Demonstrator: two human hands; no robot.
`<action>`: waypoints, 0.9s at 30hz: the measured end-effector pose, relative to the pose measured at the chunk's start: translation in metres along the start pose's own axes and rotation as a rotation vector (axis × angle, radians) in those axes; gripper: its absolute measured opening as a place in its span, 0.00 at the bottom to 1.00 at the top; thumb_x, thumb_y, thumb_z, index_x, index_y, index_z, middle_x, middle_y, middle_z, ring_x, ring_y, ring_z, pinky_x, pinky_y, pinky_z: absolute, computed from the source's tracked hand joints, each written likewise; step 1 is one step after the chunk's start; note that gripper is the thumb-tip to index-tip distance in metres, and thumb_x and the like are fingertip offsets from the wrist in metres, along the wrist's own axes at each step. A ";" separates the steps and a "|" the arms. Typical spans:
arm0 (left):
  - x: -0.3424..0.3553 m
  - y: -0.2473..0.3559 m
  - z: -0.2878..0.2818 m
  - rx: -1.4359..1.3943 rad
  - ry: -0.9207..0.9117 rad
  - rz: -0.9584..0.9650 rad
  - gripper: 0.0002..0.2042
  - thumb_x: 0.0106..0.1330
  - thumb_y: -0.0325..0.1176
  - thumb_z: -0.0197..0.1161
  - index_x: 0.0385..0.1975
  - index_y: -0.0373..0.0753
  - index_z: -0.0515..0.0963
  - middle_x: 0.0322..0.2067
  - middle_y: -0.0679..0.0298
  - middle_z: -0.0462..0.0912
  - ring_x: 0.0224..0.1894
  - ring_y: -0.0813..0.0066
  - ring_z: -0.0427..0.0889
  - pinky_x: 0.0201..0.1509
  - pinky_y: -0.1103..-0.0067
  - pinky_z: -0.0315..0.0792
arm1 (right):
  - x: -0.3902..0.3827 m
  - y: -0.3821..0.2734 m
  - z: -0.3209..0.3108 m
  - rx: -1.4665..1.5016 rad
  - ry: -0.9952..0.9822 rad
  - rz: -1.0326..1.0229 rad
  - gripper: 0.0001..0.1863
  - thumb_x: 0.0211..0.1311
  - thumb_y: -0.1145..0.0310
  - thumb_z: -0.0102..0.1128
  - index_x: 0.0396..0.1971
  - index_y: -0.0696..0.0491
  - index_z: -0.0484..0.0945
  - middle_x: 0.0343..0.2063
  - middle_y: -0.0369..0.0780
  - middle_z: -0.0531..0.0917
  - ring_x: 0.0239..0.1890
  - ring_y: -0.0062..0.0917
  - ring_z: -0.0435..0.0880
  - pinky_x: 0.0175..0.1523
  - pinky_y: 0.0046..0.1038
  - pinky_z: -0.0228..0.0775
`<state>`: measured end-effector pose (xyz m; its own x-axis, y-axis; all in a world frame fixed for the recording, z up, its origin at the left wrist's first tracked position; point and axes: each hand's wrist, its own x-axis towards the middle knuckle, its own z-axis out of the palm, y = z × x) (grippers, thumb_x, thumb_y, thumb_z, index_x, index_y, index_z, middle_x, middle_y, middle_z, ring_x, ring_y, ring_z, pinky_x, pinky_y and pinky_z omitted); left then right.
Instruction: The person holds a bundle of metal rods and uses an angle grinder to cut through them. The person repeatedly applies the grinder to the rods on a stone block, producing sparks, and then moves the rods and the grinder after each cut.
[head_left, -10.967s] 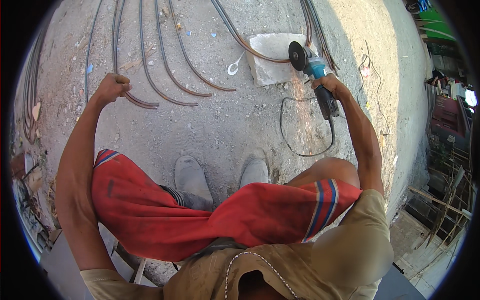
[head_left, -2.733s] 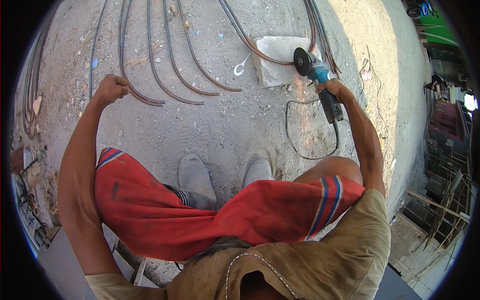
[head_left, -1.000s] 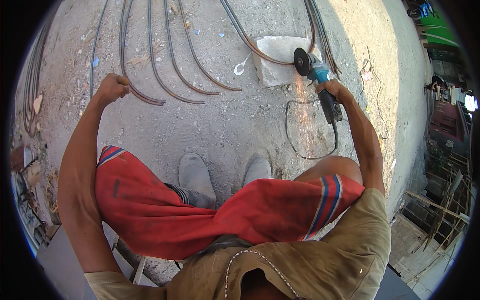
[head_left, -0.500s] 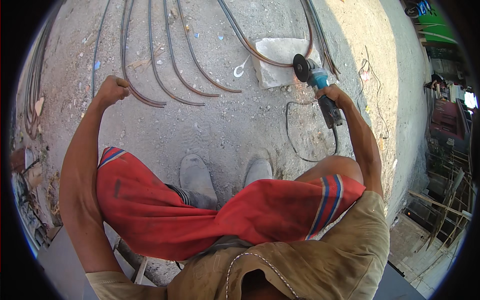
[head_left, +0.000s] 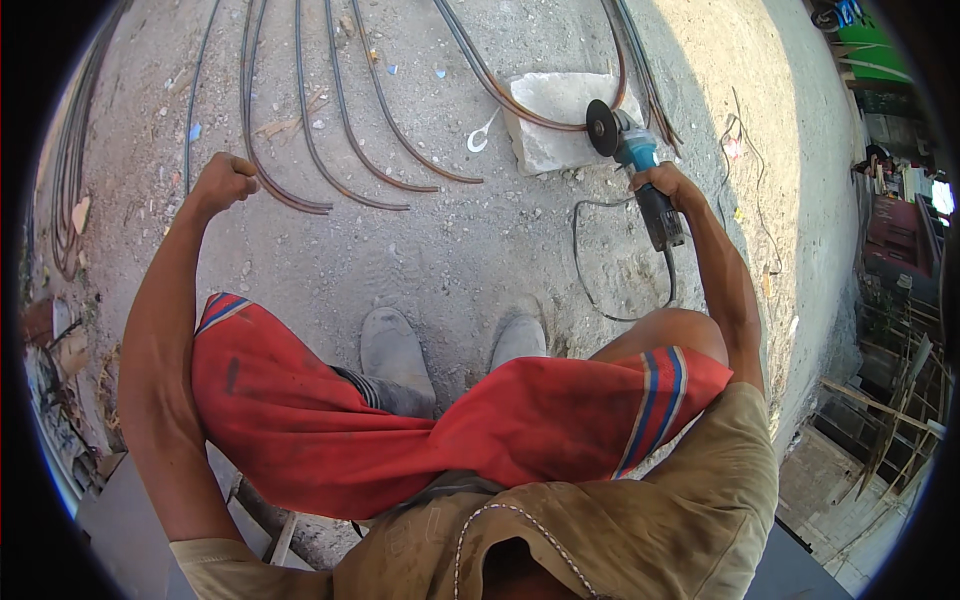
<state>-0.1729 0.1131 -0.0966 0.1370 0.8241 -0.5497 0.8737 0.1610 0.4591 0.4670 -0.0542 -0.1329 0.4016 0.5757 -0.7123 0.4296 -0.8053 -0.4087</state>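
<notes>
My right hand point(head_left: 660, 183) is closed round an angle grinder point(head_left: 655, 217) with a teal-and-black body. Its dark disc point(head_left: 602, 128) stands against or just above the bent steel bars point(head_left: 545, 121) lying across a pale stone block point(head_left: 550, 157); whether it touches them I cannot tell. Off to the left, my left hand point(head_left: 226, 182) is curled into a fist beside a pair of curved steel rods point(head_left: 252, 150). What the fist holds, if anything, is hidden.
More curved rods point(head_left: 345, 120) lie between the fist and the block. The grinder's cord point(head_left: 580, 262) loops on the dusty ground near my right knee. A white ring-ended piece point(head_left: 478, 141) lies left of the block. Bundled rods point(head_left: 65, 190) run along the far left.
The grinder's disc has risen very slightly, and the faint reddish glow below it has faded. My left hand has hardly moved.
</notes>
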 end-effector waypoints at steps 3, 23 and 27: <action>0.000 -0.001 0.000 -0.004 0.007 -0.002 0.17 0.43 0.29 0.64 0.33 0.25 0.78 0.18 0.60 0.77 0.21 0.74 0.76 0.25 0.77 0.68 | 0.009 -0.007 -0.004 -0.020 -0.003 -0.020 0.14 0.33 0.68 0.67 0.22 0.60 0.77 0.19 0.40 0.78 0.16 0.25 0.76 0.21 0.28 0.68; 0.003 0.000 0.001 0.023 -0.008 -0.004 0.16 0.43 0.29 0.63 0.33 0.26 0.78 0.18 0.61 0.77 0.21 0.74 0.76 0.23 0.78 0.68 | 0.003 0.004 0.000 -0.014 0.020 -0.004 0.14 0.32 0.68 0.68 0.22 0.59 0.78 0.19 0.40 0.78 0.16 0.25 0.76 0.21 0.27 0.68; 0.000 0.001 0.000 0.016 0.005 -0.010 0.16 0.43 0.29 0.63 0.33 0.26 0.78 0.18 0.61 0.77 0.21 0.74 0.76 0.24 0.77 0.68 | 0.004 0.009 0.000 -0.016 0.011 -0.016 0.14 0.32 0.68 0.68 0.22 0.60 0.78 0.19 0.40 0.78 0.16 0.25 0.76 0.21 0.28 0.68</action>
<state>-0.1725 0.1138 -0.0963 0.1262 0.8253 -0.5504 0.8824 0.1601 0.4424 0.4725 -0.0596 -0.1394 0.4038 0.5900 -0.6992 0.4488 -0.7937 -0.4105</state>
